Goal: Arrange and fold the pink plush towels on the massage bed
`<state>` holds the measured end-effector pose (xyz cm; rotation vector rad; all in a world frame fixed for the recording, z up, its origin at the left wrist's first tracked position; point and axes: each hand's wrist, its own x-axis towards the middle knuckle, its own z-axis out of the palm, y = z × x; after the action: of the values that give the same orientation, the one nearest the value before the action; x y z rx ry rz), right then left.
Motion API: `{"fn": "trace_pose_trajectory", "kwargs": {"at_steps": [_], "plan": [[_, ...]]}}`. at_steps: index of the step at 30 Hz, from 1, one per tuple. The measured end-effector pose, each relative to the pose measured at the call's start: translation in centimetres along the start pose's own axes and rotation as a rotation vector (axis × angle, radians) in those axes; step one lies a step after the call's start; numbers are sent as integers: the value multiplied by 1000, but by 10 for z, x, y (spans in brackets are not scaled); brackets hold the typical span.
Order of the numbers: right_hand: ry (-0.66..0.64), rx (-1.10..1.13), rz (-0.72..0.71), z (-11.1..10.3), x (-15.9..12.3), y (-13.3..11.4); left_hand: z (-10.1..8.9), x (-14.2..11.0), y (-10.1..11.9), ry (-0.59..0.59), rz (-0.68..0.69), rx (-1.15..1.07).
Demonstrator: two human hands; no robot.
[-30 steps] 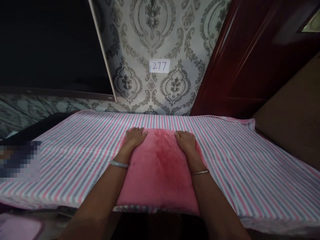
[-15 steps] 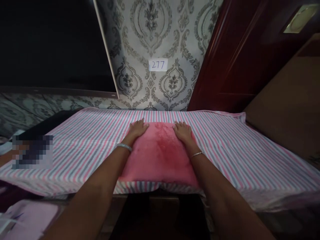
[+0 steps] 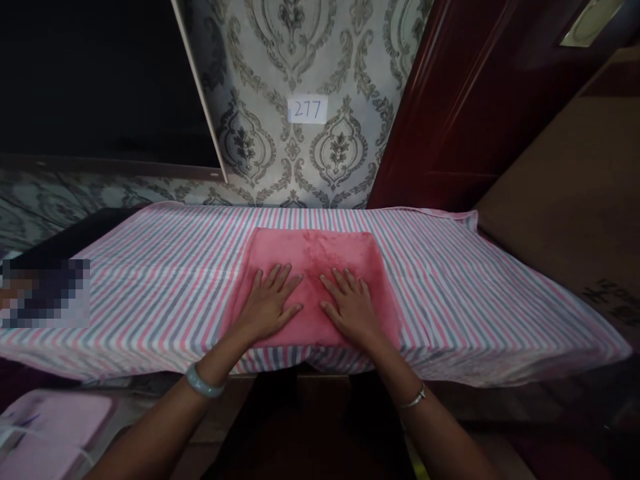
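A pink plush cloth, roughly square and looking folded, lies flat on a striped tablecloth. On its left half rests my left hand, palm down, fingers spread. My right hand lies palm down on the right half, its fingers apart too. Both hands touch the plush surface and grip nothing. Darker red streaks mark the pile between and beyond the fingers. A bangle circles my left wrist, and a thin bracelet is on the right one.
A dark television screen stands at the back left. Patterned wallpaper carries a paper label reading 277. At the right are a dark red door and a large brown cardboard box. A pink stool-like seat sits low at the left.
Both hands have drawn back from the far corners of the pink plush cloth toward its near middle, coming closer together. The far edge is now uncovered. The view has shifted slightly.
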<state>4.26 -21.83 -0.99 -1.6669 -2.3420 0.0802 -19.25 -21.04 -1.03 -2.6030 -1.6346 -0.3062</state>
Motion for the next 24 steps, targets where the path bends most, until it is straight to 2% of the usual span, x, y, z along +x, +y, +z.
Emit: {"fn": "trace_pose_trajectory", "kwargs": {"at_steps": [8, 11, 13, 15, 19, 22, 24], "plan": [[34, 40, -31, 0, 0, 8, -14, 1, -5, -26, -47, -8], [62, 30, -25, 1, -4, 24, -18, -8, -22, 8, -168, 10], [127, 31, 29, 5, -9, 44, -17, -16, -36, 44, -288, -27], [228, 78, 93, 13, -15, 66, -14, -23, -47, 72, -387, -144], [379, 297, 170, 32, -22, 99, -6, -31, -55, 120, -476, -493], [359, 436, 291, 37, -21, 112, -2, -30, -59, 200, -574, -752], [268, 494, 446, 37, -20, 121, 1, -27, -65, 254, -641, -939]]}}
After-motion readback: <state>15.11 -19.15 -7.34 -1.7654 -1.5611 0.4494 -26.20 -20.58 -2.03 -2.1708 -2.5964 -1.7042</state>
